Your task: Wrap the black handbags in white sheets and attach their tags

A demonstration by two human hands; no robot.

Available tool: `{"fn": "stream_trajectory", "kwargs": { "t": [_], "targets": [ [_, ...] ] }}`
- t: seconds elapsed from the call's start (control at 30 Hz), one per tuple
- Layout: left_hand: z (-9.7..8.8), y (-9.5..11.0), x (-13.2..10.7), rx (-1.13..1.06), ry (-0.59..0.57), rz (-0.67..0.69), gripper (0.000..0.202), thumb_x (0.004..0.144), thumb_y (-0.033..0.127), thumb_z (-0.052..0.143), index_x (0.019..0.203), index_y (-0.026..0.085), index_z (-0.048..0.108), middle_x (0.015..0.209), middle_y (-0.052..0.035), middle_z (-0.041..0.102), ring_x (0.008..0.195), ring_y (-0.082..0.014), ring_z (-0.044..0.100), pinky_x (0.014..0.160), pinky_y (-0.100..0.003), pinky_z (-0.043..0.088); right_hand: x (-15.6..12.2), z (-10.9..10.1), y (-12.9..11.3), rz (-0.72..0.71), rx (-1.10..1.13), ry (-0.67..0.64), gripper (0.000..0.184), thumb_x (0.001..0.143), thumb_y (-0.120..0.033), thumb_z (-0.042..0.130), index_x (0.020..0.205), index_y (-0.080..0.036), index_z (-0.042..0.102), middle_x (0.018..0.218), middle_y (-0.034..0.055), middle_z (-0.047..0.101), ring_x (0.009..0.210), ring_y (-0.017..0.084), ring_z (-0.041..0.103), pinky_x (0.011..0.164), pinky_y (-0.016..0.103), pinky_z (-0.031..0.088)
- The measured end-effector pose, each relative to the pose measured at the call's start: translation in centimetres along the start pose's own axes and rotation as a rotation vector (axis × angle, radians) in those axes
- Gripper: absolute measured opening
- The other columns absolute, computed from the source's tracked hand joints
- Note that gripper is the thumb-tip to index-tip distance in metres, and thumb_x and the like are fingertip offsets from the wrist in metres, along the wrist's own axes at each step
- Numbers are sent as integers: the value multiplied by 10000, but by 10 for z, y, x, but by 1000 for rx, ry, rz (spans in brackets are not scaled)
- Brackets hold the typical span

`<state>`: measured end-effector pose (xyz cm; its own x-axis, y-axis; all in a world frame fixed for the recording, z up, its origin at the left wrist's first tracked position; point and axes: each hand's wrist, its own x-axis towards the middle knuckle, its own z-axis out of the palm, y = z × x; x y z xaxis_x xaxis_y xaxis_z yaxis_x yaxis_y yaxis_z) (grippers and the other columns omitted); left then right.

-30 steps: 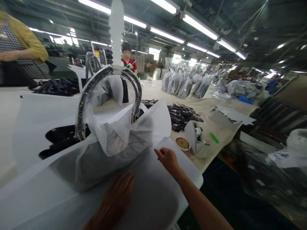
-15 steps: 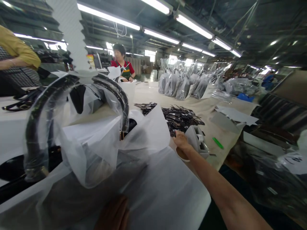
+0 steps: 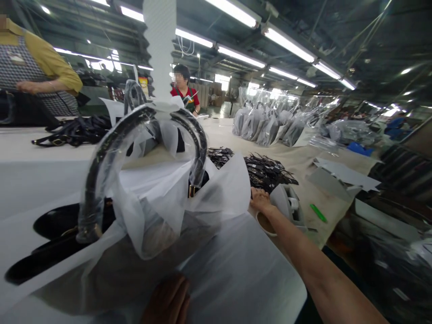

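Note:
A handbag with black arched handles (image 3: 116,150) in clear plastic film stands before me, its body wrapped in thin white paper (image 3: 236,261). My left hand (image 3: 168,299), in shadow at the bottom, has its fingers bent together against the paper on the bag's near side. Beyond the bag's right side, my right hand (image 3: 260,198) is closed at the near edge of a pile of black hang tags (image 3: 268,171). Its fingertips pinch a dark piece that looks like one of those tags, mostly hidden by the paper's raised corner.
Right of my hand sit a grey tape dispenser (image 3: 288,202), a tape roll (image 3: 266,223) and a green cutter (image 3: 318,213). Plastic-covered bags (image 3: 258,123) stand farther back. Black straps (image 3: 76,130) lie at left. Two co-workers stand across the table (image 3: 216,130).
The view has swung left, so the bag and table things appear farther right. My right hand stays by the tags, its fingers now partly behind the paper corner. My left hand stays on the bag.

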<state>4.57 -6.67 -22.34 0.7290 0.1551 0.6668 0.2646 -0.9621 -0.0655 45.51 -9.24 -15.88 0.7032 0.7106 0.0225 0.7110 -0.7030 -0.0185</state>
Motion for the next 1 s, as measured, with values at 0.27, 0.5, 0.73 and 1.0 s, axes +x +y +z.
{"fn": "stream_trajectory", "kwargs": {
  "t": [0.27, 0.5, 0.73, 1.0],
  "targets": [
    [-4, 7, 2, -48, 61, -60, 307, 908, 166, 360, 995, 175, 654, 974, -55, 699, 902, -157, 646, 792, -255, 518, -30, -35, 16, 42, 52, 36, 567, 781, -315, 577, 1294, -106, 453, 1089, 161, 655, 996, 259, 618, 804, 312, 428],
    [-4, 5, 6, -242, 100, -190, 251, 915, 222, 408, 955, 172, 651, 921, -61, 686, 851, -162, 644, 777, -275, 536, -122, -50, 42, 37, 278, 209, 584, 728, -381, 593, 1241, -117, 502, 889, 73, 671, 809, 220, 639, 766, 339, 484],
    [-23, 2, 12, -802, -49, -474, 221, 896, 223, 435, 825, 175, 639, 808, -38, 680, 757, -129, 650, 686, -219, 542, -236, -23, 11, -277, 511, 343, 513, 775, -447, 627, 1209, -198, 511, 889, 57, 663, 758, 191, 637, 714, 332, 543],
    [-40, 8, 12, -1858, -364, -968, 266, 775, 276, 539, 950, 117, 661, 974, -124, 693, 896, -201, 646, 737, -309, 523, -279, -22, -60, -615, 576, 246, 468, 819, -316, 622, 1251, -207, 480, 926, 85, 648, 807, 204, 640, 707, 338, 569]
  ]
}}
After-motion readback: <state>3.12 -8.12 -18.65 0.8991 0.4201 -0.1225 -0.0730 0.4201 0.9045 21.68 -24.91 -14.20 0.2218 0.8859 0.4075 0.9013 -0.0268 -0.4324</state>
